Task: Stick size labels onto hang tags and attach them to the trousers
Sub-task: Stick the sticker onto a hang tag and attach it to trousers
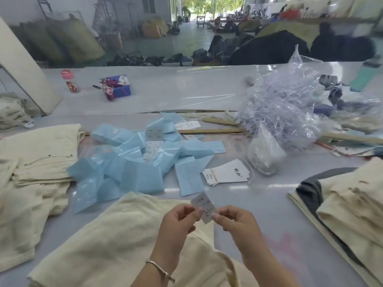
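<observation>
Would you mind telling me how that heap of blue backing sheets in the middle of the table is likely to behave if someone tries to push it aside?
The blue backing sheets look thin and glossy, so they would probably slide over each other and scatter rather than move as one. They lie curled and loosely overlapped, which suggests they are light and floppy. On the smooth table they would likely slip easily.

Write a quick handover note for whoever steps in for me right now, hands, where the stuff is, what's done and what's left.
Left hand and right hand together pinch one printed label above the cream trousers lying in front.
Hang tags sit in a small stack just beyond, right of the blue backing sheets with a label strip on top.
More folded trousers lie left and right.
Done: label is in hand.
Left: stick it on a hang tag, then attach the tag to the trousers; no tag shows on this pair yet.
</observation>
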Tool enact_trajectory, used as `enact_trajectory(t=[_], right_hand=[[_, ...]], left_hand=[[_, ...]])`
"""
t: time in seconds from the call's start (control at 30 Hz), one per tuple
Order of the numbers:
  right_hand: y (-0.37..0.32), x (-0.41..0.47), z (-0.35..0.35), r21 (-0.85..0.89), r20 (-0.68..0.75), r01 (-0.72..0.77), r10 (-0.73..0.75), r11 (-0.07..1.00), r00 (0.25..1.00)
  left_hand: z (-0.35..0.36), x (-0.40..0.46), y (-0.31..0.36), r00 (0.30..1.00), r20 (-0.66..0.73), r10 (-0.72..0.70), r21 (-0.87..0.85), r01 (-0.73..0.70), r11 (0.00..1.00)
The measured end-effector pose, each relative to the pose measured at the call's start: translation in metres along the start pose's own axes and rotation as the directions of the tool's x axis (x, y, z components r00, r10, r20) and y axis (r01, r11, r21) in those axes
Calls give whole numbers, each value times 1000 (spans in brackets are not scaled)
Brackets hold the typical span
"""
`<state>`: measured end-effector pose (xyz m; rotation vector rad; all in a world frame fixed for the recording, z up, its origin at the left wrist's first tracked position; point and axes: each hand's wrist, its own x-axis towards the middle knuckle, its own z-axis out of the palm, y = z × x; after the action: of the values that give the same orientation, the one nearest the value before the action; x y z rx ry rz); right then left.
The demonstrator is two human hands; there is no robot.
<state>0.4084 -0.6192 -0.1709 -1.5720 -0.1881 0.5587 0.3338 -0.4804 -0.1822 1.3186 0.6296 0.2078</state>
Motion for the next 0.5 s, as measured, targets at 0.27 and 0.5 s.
enact_trajectory(t=[0.27, 0.5], right_hand=[[20, 58, -62, 7, -43, -161, 161, 987, 986], [23, 184, -78, -709, -287, -102, -153, 698, 946]], left_hand=[[51, 26, -13, 964, -253, 77, 68, -61, 996], [52, 61, -14, 928, -245, 282, 327, -195, 925]])
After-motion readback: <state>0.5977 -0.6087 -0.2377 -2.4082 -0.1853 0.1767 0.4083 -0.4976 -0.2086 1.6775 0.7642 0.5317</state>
